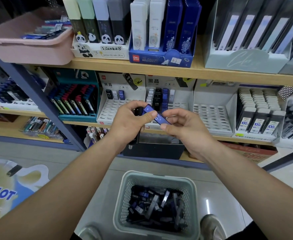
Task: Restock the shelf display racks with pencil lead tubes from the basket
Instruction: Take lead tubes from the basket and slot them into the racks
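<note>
Both hands meet in front of the middle shelf. My left hand [131,119] grips several dark lead tubes [136,134] and its thumb presses on a blue 0.7 lead tube [157,116]. My right hand [182,125] pinches the lower end of that blue tube. Behind the hands stand two white slotted display racks: the left rack [110,108] with three tubes at its back, the right rack [178,104] partly filled with black, white and blue tubes. On the floor below sits a grey-green basket [159,177] holding several black, blue and white tubes.
A third white rack [213,115] stands to the right. A pink tub [29,44] juts over the upper shelf edge at left. A blue shelf post [38,101] slants down the left side. A shoe [211,226] is beside the basket.
</note>
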The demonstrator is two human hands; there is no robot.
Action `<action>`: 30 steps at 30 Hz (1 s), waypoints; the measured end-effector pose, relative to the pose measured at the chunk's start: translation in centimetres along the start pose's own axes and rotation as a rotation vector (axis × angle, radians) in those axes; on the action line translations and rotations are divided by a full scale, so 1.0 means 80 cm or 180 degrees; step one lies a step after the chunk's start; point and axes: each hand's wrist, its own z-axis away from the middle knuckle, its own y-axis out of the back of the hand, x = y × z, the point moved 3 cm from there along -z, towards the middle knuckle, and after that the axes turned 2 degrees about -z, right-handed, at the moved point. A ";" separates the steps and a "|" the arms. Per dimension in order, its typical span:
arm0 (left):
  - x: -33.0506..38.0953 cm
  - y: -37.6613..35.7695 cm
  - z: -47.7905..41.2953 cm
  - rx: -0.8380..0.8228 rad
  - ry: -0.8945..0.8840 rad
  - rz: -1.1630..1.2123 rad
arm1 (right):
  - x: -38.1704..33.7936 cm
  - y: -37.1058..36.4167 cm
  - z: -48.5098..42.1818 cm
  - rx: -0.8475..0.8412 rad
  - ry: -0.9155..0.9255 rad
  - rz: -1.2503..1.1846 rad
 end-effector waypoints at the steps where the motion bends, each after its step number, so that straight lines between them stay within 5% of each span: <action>1: 0.000 -0.001 0.000 -0.0018 0.0004 -0.0017 | 0.000 -0.001 0.000 -0.0087 -0.0022 0.0107; 11: -0.004 0.004 -0.004 -0.0219 0.0003 -0.0412 | -0.006 0.006 -0.021 -0.0681 0.0144 0.0713; 19: -0.035 0.033 -0.011 -0.0447 0.0460 -0.0351 | 0.001 0.052 -0.083 0.0439 0.0400 0.1466; 30: -0.048 0.050 -0.013 -0.0299 0.0765 0.0305 | 0.016 0.043 -0.105 0.0485 0.0804 0.2088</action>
